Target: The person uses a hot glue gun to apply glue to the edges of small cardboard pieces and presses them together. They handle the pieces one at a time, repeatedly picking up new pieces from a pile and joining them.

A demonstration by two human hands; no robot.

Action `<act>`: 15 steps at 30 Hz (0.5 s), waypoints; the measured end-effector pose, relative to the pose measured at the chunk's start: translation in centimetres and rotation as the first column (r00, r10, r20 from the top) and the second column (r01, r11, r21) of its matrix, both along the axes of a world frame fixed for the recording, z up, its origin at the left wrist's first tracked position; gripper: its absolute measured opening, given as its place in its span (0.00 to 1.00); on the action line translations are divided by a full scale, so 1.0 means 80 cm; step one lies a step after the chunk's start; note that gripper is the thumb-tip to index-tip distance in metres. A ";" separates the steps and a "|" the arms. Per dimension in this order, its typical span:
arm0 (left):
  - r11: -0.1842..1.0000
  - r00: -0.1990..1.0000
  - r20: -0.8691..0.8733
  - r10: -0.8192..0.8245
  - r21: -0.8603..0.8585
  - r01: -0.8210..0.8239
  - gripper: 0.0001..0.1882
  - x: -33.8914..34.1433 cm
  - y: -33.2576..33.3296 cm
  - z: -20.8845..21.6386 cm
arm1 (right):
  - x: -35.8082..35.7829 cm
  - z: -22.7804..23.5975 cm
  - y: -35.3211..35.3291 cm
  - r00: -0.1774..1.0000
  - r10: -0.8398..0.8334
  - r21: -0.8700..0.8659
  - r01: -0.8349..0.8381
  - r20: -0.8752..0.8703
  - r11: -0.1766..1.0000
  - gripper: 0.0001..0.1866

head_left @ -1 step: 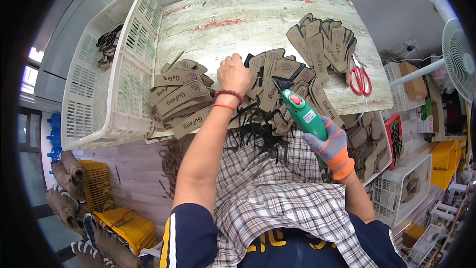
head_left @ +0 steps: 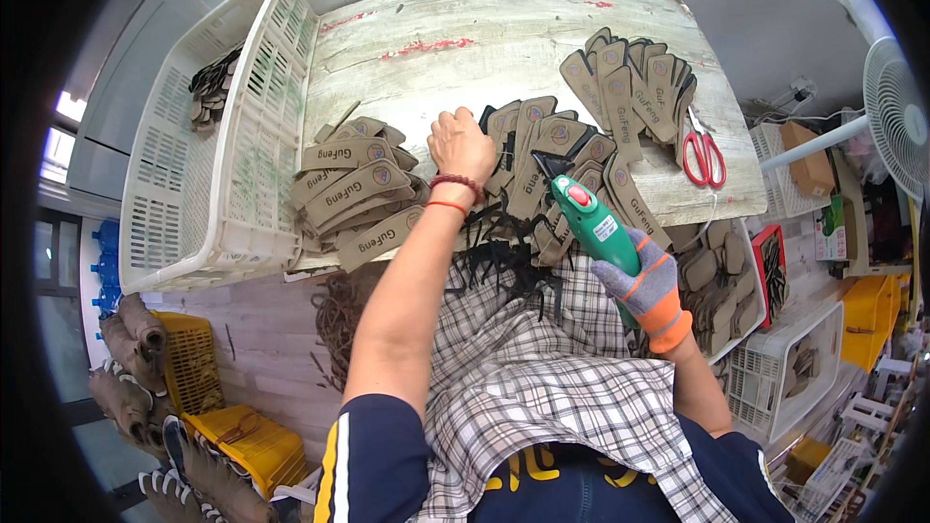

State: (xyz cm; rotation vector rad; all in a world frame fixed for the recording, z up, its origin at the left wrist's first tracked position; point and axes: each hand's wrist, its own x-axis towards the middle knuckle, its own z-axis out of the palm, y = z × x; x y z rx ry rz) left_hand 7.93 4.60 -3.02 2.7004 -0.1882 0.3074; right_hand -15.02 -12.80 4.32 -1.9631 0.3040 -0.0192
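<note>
My bare left hand [head_left: 461, 147] is closed, knuckles up, at the left edge of the middle pile of brown fabric pieces [head_left: 531, 140]. Whatever its fingers may grip is hidden. My right hand [head_left: 643, 283], in a grey and orange glove, is wrapped round a green handheld power tool [head_left: 593, 223] with a red button. The tool's black pointed tip [head_left: 547, 167] lies over the middle pile. Black fabric scraps [head_left: 513, 266] hang at the table edge onto my checked apron [head_left: 523, 368]. Another stack of brown pieces [head_left: 354, 184] lies left of my left wrist.
A white plastic crate [head_left: 208, 174] stands at the table's left. More brown pieces [head_left: 635, 87] are fanned out at the far right, beside red-handled scissors [head_left: 704, 155]. A fan [head_left: 893, 121] stands right of the table [head_left: 504, 15]. Yellow crates [head_left: 247, 441] sit low on the left.
My left hand has shifted very slightly to the right, still closed. My right hand and the green tool have stayed in place.
</note>
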 end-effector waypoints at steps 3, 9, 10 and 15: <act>0.992 0.985 -0.156 0.067 -0.093 -0.082 0.08 0.004 -0.005 0.003 | -0.001 -0.002 -0.002 1.000 -0.025 0.037 0.024 0.005 0.999 0.27; 0.874 0.985 -0.109 0.132 -0.457 -0.168 0.04 0.007 0.017 0.004 | 0.001 -0.003 -0.003 0.998 -0.058 0.099 0.061 -0.035 0.993 0.26; 0.865 0.988 -0.105 0.115 -0.479 -0.152 0.05 0.008 0.025 0.011 | 0.001 -0.004 -0.004 0.997 -0.062 0.118 0.066 -0.035 0.991 0.26; 0.933 0.999 -0.011 0.049 -0.356 -0.050 0.16 0.001 0.016 0.015 | 0.002 -0.004 -0.005 0.996 -0.088 0.055 0.086 0.030 0.995 0.25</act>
